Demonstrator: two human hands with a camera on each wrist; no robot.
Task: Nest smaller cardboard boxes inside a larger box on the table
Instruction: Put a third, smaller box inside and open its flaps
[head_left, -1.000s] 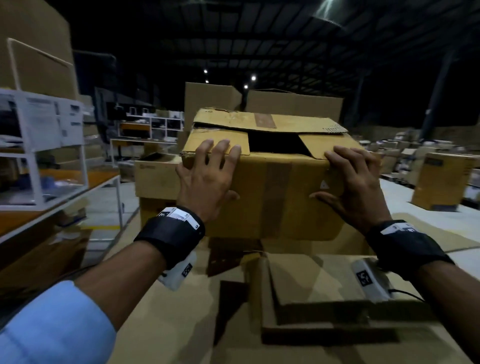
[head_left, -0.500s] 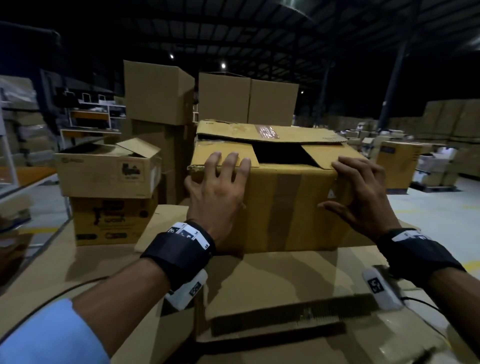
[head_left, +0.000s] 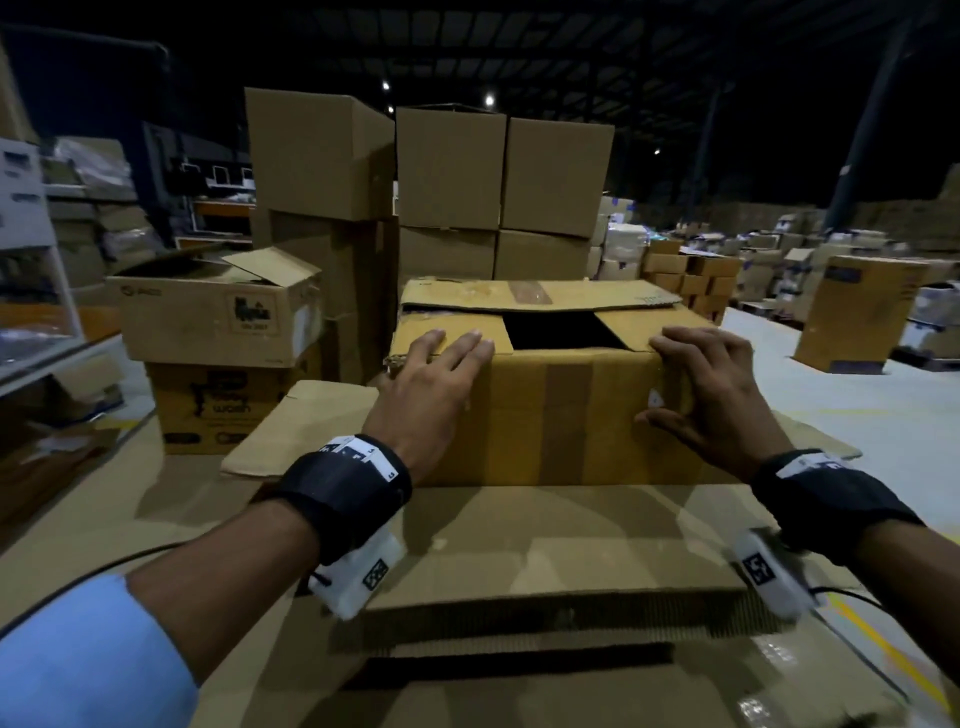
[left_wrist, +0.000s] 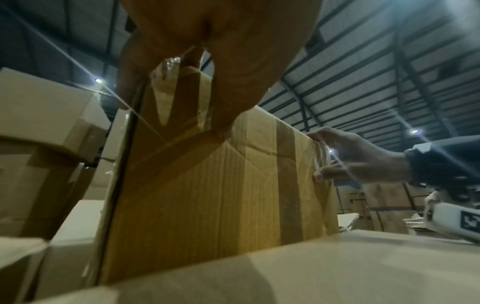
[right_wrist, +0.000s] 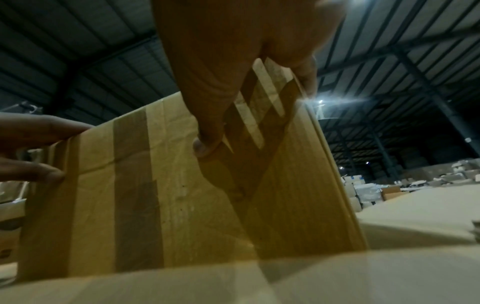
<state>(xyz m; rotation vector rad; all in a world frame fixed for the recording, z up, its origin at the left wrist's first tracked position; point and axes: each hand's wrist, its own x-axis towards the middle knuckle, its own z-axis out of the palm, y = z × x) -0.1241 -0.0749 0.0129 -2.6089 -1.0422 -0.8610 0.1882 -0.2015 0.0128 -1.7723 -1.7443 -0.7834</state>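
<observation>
Between the two hands stands a worn yellow-brown cardboard box, upright on a flat sheet of pale cardboard that covers the surface under the wrists. A broad band of darker brown tape runs down the middle of its near wall, and a small white mark sits near the right thumb. The top is only partly closed: the far flap lies folded over with a strip of old tape on it, two short side flaps lie inward, and a dark rectangular gap stays open between them.

The left hand lies over the box's near left top corner, fingers straight and together across the left flap, palm against the near wall, thumb pressed to the wall below. In the left wrist view the fingers reach over the top edge while the thumb rests on the wall. The right hand takes the near right top corner, fingers bent over the edge onto the right flap and thumb pressed against the near wall, so that it clasps the corner.

Beyond the left hand, an open box with a printed label sits on another printed carton. Behind the held box rise tall stacks of plain cartons.
</observation>
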